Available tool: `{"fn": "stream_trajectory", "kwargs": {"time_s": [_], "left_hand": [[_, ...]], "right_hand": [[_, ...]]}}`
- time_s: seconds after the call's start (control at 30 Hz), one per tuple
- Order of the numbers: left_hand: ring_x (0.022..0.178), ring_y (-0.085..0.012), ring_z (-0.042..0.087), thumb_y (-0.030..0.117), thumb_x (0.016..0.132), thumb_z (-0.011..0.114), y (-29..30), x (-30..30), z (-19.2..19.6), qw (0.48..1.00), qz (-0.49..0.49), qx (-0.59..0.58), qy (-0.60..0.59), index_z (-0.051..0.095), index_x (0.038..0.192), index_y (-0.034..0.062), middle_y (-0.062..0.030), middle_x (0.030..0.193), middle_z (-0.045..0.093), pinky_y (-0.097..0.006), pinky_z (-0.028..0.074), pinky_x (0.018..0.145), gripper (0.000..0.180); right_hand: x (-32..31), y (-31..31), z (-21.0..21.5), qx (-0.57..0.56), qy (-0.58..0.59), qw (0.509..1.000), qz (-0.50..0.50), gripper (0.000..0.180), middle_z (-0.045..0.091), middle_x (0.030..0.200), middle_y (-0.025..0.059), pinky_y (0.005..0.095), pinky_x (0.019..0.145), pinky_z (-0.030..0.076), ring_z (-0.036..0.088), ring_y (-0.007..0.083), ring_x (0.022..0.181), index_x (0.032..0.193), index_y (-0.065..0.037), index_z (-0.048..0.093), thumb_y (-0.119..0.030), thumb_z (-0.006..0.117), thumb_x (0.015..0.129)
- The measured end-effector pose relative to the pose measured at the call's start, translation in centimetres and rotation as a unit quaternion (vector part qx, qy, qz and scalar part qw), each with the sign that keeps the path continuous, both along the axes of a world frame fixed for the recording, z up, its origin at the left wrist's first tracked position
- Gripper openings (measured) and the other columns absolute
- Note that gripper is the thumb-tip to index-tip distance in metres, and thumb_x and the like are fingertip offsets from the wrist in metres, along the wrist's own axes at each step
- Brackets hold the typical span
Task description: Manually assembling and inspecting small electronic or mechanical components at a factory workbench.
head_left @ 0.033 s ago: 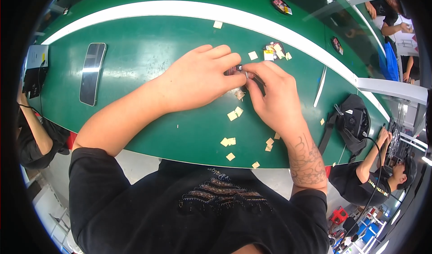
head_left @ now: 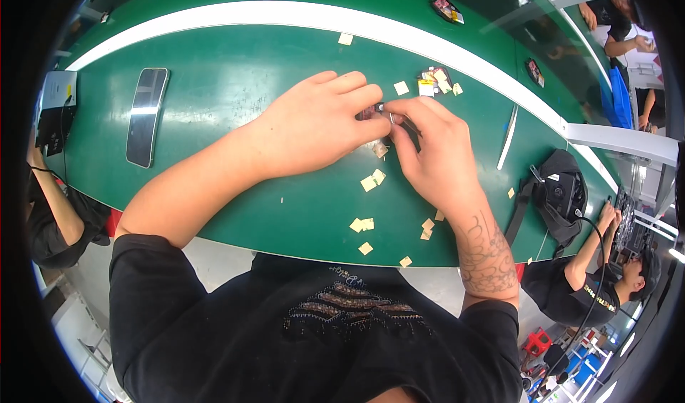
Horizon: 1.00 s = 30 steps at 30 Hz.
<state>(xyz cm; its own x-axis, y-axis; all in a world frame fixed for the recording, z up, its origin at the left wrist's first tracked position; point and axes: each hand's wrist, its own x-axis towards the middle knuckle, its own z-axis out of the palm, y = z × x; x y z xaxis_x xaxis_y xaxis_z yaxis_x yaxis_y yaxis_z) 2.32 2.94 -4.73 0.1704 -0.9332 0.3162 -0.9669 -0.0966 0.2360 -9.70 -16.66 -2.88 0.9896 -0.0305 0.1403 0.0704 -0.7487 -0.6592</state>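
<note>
Both hands over green tabletop

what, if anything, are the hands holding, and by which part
Left hand holds a small dark object, right hand at its right end; exact part gripped hidden.

A small dark object with a reddish-brown face and a black end is gripped between the fingertips of the left hand and the right hand, over the green tabletop. The black end faces right. Covering fingers leave its full outline and tilt uncertain.
</note>
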Motion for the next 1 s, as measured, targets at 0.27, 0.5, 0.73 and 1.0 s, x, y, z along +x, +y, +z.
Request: {"fn": "stream_trajectory", "kwargs": {"time_s": [0.27,0.5,0.73,1.0], "left_hand": [[0.112,-0.0234,0.063,0.02,0.074,0.084,0.11,0.09,0.01,1.0,-0.008,0.005,-0.016,0.068,0.111,0.0157,-0.0023,0.115,0.063,-0.04,0.054,0.091,0.041],[0.104,-0.03,0.064,0.015,0.08,0.083,-0.18,0.75,-0.32,0.996,-0.006,-0.035,0.086,0.061,0.108,0.0088,-0.0067,0.109,0.064,-0.043,0.056,0.086,0.036],[0.1,-0.0328,0.063,0.012,0.08,0.084,-0.23,0.85,0.07,0.991,0.0,-0.041,0.127,0.058,0.108,0.0069,-0.0083,0.103,0.064,-0.045,0.055,0.082,0.039],[0.099,-0.0332,0.062,0.012,0.08,0.085,-0.3,0.73,-0.02,0.991,-0.006,-0.048,0.124,0.057,0.108,0.0073,-0.0086,0.101,0.062,-0.046,0.054,0.082,0.04]], "right_hand": [[-0.03,0.31,-0.4,0.046,0.004,0.999,-0.021,0.021,0.074,0.1,0.0142,0.0427,0.075,0.06,0.075,0.0354,0.087,0.111,-0.003,0.07,0.004,0.072,0.091],[0.0,0.28,-0.65,0.058,0.009,0.998,-0.028,0.021,0.074,0.097,0.0135,0.0426,0.075,0.059,0.075,0.035,0.086,0.109,-0.003,0.071,0.005,0.073,0.09],[0.11,-0.28,-0.72,0.09,0.036,0.994,-0.046,0.021,0.073,0.092,0.0099,0.0365,0.067,0.055,0.07,0.0258,0.074,0.108,-0.004,0.074,0.003,0.076,0.089],[-0.09,0.21,-0.19,0.078,0.044,0.994,-0.061,0.02,0.074,0.093,0.0129,0.0383,0.069,0.057,0.073,0.0298,0.076,0.109,-0.001,0.078,0.004,0.075,0.09]]}}
